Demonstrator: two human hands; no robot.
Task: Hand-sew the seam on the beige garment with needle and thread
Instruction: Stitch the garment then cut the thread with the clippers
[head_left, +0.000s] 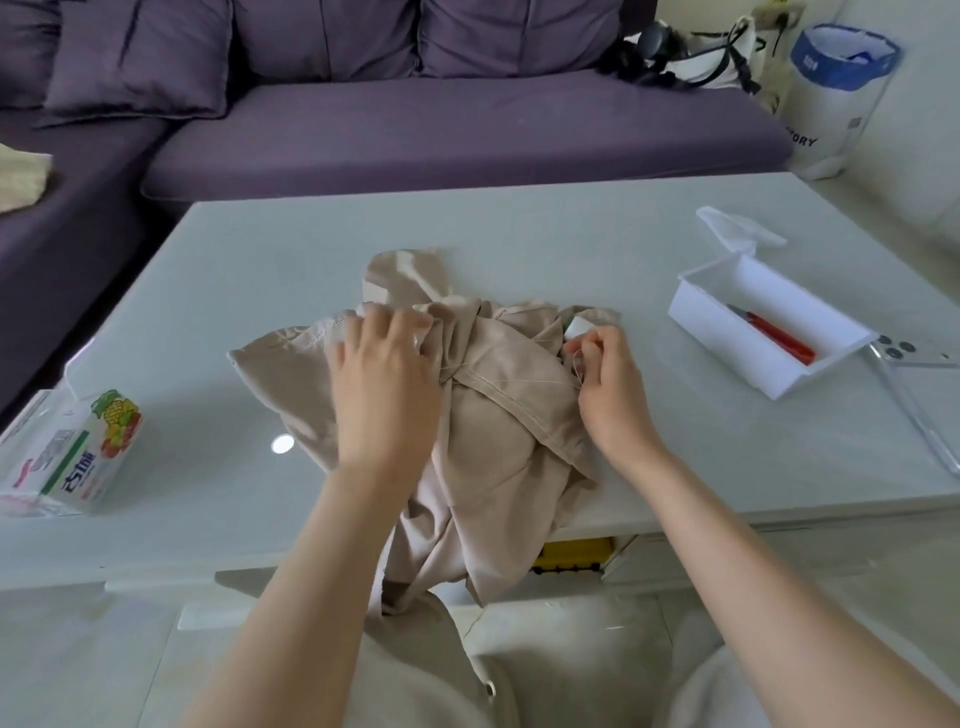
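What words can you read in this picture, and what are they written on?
"TORY": black letters on the tall white bag by the sofa; any earlier letters are out of sight.
Blue band atop that bag: white marks, too blurred to read.
Box with fruit pictures on the table: big green characters and small print, too blurred to read.
Beige garment: no words seen.

Beige garment (483, 415), purple sofa (415, 124), white box (748, 338) (red-handled tool (779, 338) inside).
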